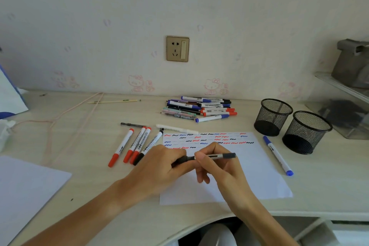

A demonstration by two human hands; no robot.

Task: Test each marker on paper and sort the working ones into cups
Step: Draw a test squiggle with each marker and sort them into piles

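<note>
Both hands grasp one dark pen (211,156) level above the scribbled paper (249,166): the left hand (159,164) has its fingers curled round one end, the right hand (215,163) pinches the barrel. Two mesh cups (272,118) stand at 2 o'clock, the marker pile (199,109) at 12, on the table (89,136).

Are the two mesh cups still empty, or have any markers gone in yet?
Both look empty. The nearer mesh cup and the farther mesh cup stand upright with nothing sticking above their rims, and only dark bottoms show through the mesh.
</note>
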